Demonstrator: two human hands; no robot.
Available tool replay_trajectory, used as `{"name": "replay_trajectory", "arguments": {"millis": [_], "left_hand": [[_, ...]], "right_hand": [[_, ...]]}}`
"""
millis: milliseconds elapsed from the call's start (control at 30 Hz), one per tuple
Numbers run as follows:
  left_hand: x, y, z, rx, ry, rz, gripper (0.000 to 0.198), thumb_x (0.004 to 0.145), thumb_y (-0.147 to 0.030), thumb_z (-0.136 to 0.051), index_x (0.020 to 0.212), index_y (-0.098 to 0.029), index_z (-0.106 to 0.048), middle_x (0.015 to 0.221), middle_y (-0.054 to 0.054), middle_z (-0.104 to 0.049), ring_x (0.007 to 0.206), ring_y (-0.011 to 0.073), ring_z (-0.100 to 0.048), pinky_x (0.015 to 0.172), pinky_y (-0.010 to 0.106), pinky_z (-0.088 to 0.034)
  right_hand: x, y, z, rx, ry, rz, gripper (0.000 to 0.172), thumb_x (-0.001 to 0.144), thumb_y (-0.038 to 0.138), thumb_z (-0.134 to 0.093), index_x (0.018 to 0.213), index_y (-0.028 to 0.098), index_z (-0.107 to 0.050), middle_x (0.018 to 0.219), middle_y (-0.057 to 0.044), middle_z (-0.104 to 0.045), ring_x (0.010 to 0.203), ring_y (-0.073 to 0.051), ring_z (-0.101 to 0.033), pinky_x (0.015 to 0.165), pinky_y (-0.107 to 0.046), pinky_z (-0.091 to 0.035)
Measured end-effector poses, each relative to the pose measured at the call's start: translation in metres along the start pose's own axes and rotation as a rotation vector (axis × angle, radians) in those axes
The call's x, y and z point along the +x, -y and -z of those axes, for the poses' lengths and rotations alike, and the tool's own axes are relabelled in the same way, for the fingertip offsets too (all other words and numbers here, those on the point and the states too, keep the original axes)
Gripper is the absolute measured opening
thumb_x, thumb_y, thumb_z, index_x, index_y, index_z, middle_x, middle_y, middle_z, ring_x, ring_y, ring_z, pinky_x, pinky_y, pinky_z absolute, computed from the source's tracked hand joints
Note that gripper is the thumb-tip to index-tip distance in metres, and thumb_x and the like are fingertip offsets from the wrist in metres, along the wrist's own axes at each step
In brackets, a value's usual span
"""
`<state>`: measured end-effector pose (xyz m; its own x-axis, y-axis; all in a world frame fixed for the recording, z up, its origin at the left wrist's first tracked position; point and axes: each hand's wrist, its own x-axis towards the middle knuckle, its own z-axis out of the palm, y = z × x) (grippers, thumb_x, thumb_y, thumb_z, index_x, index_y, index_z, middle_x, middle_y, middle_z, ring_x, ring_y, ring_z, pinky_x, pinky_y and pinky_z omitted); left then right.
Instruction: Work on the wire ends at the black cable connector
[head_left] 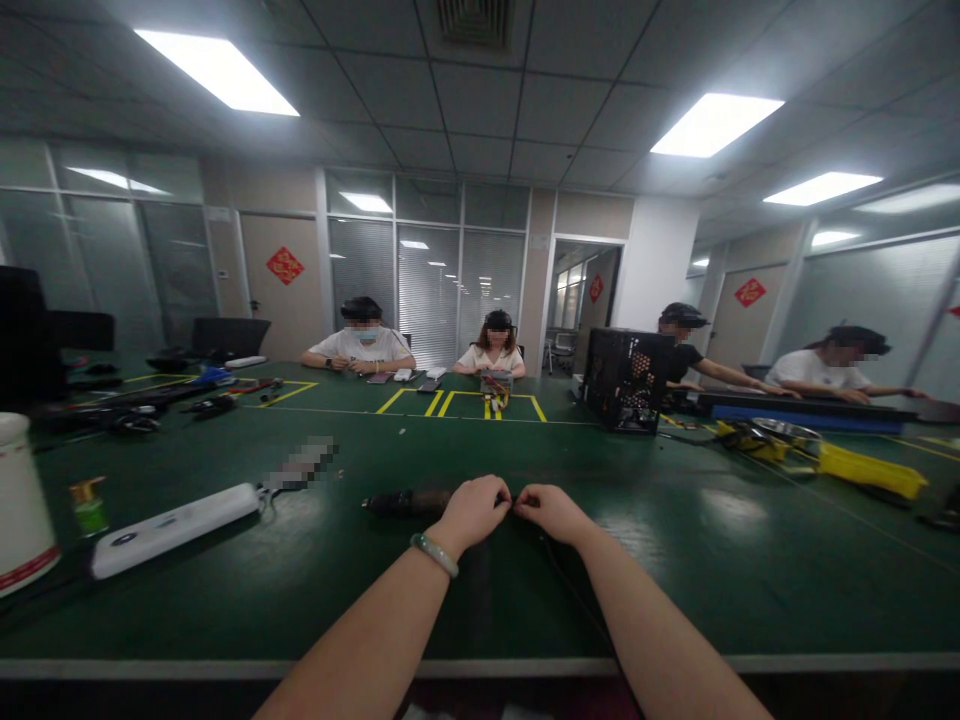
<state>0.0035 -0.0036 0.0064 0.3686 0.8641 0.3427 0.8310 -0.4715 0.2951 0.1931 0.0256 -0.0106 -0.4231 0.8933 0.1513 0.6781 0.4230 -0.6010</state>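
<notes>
A dark electric screwdriver [409,502] lies on the green tabletop with its tip pointing left. My left hand [474,508], with a jade bangle [435,556] at the wrist, is closed around the tool's rear end. Close beside it, my right hand [553,512] pinches the rear end where a black cord [574,590] leaves. From there the cord runs down over the front table edge. My fingers nearly meet and hide the join between cord and tool.
To the left are a white power strip [176,528], a small green bottle [90,508] and a white container [22,500]. A black computer case [628,380] and yellow items [870,470] stand to the right. Several people sit across the green table [300,600].
</notes>
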Motion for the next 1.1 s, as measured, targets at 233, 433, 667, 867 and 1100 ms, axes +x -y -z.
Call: {"name": "replay_trajectory", "arguments": {"millis": [233, 433, 667, 867, 1100], "left_hand": [[-0.001, 0.000, 0.001, -0.015, -0.003, -0.011, 0.016, 0.085, -0.031, -0.049, 0.090, -0.022, -0.061, 0.097, 0.003, -0.063, 0.092, 0.0174, -0.057, 0.083, 0.029, -0.041], [0.000, 0.004, -0.002, -0.038, -0.019, -0.018, 0.015, 0.085, -0.030, -0.049, 0.089, -0.022, -0.061, 0.095, 0.003, -0.063, 0.089, 0.0172, -0.057, 0.081, 0.029, -0.041], [0.001, 0.003, -0.003, 0.016, -0.037, -0.044, 0.017, 0.086, -0.031, -0.048, 0.090, -0.021, -0.061, 0.095, 0.003, -0.063, 0.092, 0.0176, -0.057, 0.083, 0.028, -0.040], [-0.001, 0.001, -0.001, 0.020, -0.018, -0.031, 0.018, 0.086, -0.030, -0.046, 0.091, -0.022, -0.061, 0.097, 0.003, -0.063, 0.093, 0.0176, -0.056, 0.083, 0.029, -0.040], [-0.001, 0.002, -0.001, -0.007, -0.019, -0.051, 0.015, 0.085, -0.028, -0.047, 0.091, -0.022, -0.060, 0.096, 0.002, -0.062, 0.091, 0.0171, -0.056, 0.082, 0.029, -0.040]], "right_hand": [[0.001, 0.000, 0.000, -0.022, 0.009, -0.010, 0.018, 0.080, 0.033, -0.057, 0.088, 0.020, -0.068, 0.084, -0.001, -0.067, 0.078, -0.016, -0.060, 0.068, -0.025, -0.043], [0.000, 0.000, 0.000, -0.009, 0.013, -0.012, 0.020, 0.080, 0.035, -0.057, 0.089, 0.020, -0.068, 0.085, -0.001, -0.067, 0.077, -0.016, -0.060, 0.067, -0.025, -0.043], [0.003, -0.005, -0.004, 0.004, -0.020, 0.031, 0.018, 0.078, 0.033, -0.061, 0.086, 0.018, -0.068, 0.080, -0.002, -0.068, 0.074, -0.015, -0.060, 0.067, -0.023, -0.042], [0.006, -0.009, -0.005, 0.013, -0.036, 0.021, 0.014, 0.079, 0.029, -0.060, 0.084, 0.019, -0.068, 0.078, -0.001, -0.067, 0.072, -0.015, -0.059, 0.065, -0.023, -0.041], [0.006, -0.011, -0.002, 0.003, -0.030, 0.008, 0.014, 0.080, 0.028, -0.059, 0.084, 0.018, -0.067, 0.077, -0.001, -0.065, 0.070, -0.014, -0.058, 0.061, -0.023, -0.040]]}}
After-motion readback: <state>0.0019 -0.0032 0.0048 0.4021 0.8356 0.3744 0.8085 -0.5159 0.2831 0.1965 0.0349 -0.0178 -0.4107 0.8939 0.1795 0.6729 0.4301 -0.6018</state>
